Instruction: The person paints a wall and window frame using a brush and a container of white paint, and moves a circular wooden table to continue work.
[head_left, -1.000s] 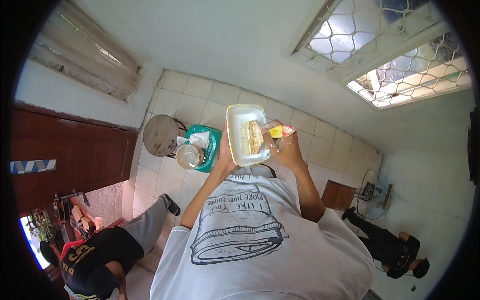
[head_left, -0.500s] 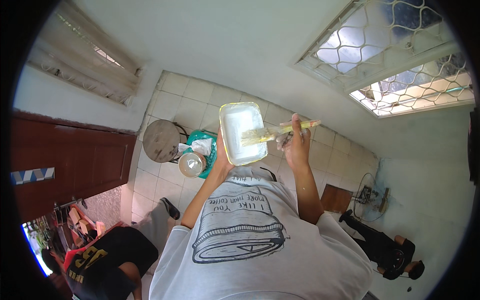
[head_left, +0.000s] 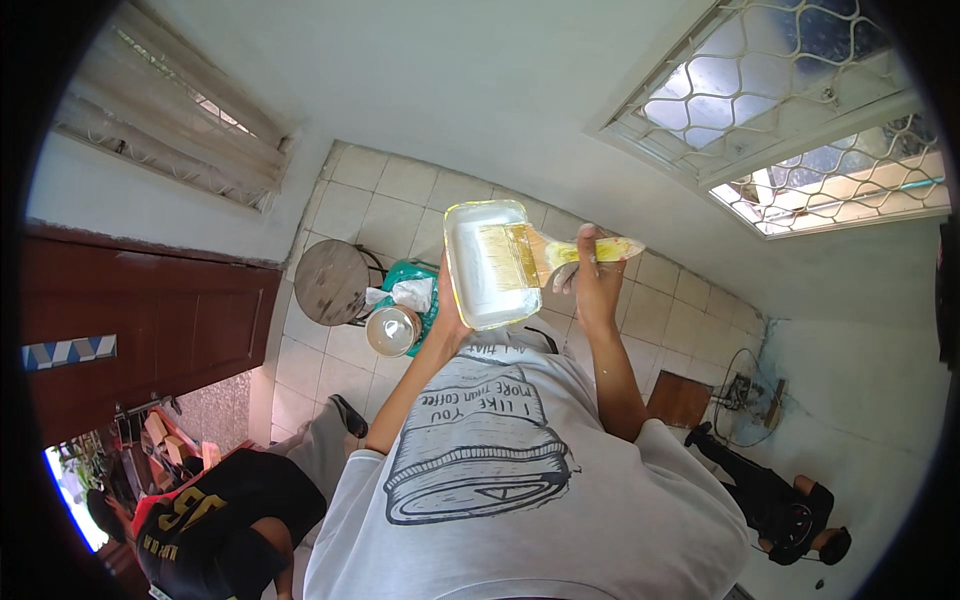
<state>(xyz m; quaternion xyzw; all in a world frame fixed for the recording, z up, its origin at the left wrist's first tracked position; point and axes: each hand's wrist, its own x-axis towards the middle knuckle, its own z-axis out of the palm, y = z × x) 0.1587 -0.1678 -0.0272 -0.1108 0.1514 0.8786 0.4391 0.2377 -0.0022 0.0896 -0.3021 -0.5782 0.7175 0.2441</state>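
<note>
My left hand (head_left: 452, 311) grips a white paint tray (head_left: 463, 290) with a yellow-smeared rim by its left side, in front of my chest. Most of that hand's fingers are hidden behind the tray. In my right hand (head_left: 595, 285) is a wide paintbrush (head_left: 560, 254), held by its yellow, paint-stained handle. The brush's pale bristles lie flat side up over the inside of the tray, which has whitish paint in it. Paint marks show on the right fingers.
Beyond my left arm stand a round stool (head_left: 332, 282) and a green plastic stool (head_left: 425, 272) bearing a white cloth (head_left: 412, 294) and a bucket (head_left: 392, 331). A person in black (head_left: 225, 520) bends at lower left; another (head_left: 790, 510) is at lower right. A grilled window (head_left: 760, 90) stands at upper right.
My right hand has turned the paintbrush, so its broad side now shows where its narrow edge did. The tray has shifted only slightly. The person at lower left has moved a little.
</note>
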